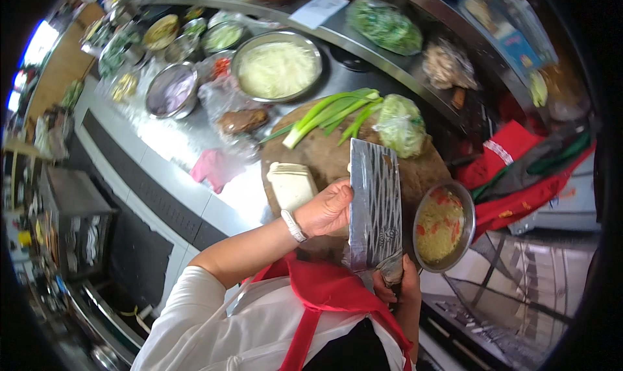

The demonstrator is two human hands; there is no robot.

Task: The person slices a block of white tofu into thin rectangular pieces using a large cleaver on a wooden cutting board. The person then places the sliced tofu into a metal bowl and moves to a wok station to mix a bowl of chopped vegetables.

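A broad metal cleaver [375, 205] is held upright over the round wooden board, its wide, streaked blade facing up. My right hand [405, 279] wraps round its handle at the lower end. Against the blade's left edge is my left hand [326, 209], thumb up and fingers curled; what they pinch, if anything, is hidden. Just left of that hand lies a stack of pale, flat square sheets [291, 184]. Green onion stalks [328, 115] lie across the board's far side, beside a bagged pale green cabbage [399, 126].
A metal bowl [444, 225] of yellow and red mixture sits right of the chopping board [425, 173]. Beyond the board stand a large basin [278, 66] of pale shreds and a smaller bowl [172, 90]. A pink cloth [212, 168] lies on the steel counter [241, 183]. Red fabric [513, 157] is at right.
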